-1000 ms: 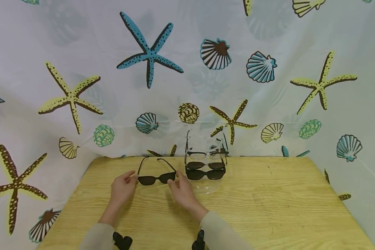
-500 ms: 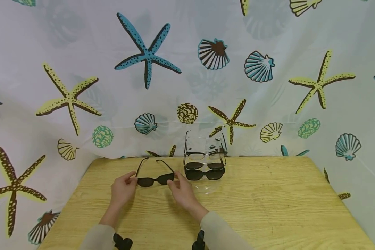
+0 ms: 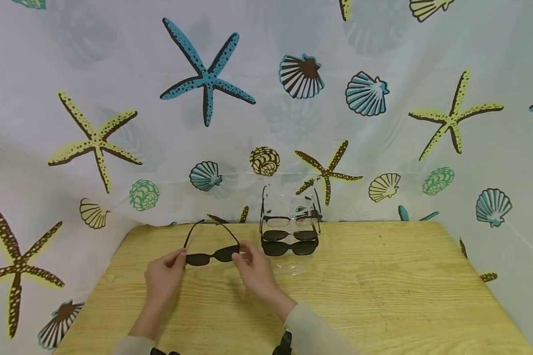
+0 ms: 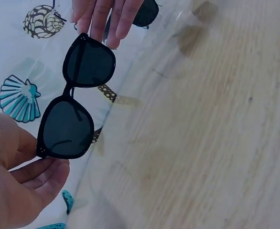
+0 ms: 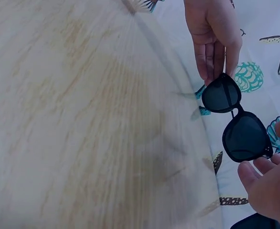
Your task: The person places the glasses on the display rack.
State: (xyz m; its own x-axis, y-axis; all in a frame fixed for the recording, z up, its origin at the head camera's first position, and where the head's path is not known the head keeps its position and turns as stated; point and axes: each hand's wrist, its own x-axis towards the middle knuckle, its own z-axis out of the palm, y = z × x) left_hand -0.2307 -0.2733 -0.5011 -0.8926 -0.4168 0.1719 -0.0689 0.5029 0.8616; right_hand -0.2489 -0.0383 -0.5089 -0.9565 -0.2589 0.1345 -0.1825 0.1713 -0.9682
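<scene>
Black sunglasses [image 3: 198,259] with dark lenses and unfolded arms are held between both hands over the left part of the table. My left hand [image 3: 162,278] pinches the left hinge corner, which the left wrist view shows close to the lens [image 4: 66,129]. At the opposite corner, my right hand [image 3: 258,273] grips the frame between thumb and fingers; in the head view this end sits slightly higher. The right wrist view shows the lenses [image 5: 247,136] facing the camera, with my left hand [image 5: 216,28] at the far end.
Just right of my right hand stands a clear display stand [image 3: 293,268]. It bears two dark sunglasses [image 3: 275,248] and a clear-lensed pair of eyeglasses [image 3: 277,222], one above another. Behind the wooden table [image 3: 382,286] hangs a white curtain [image 3: 266,118] printed with shells and starfish.
Both hands have shifted left with the sunglasses, farther from the stand. The frame now tilts more, its left end lower than its right.
</scene>
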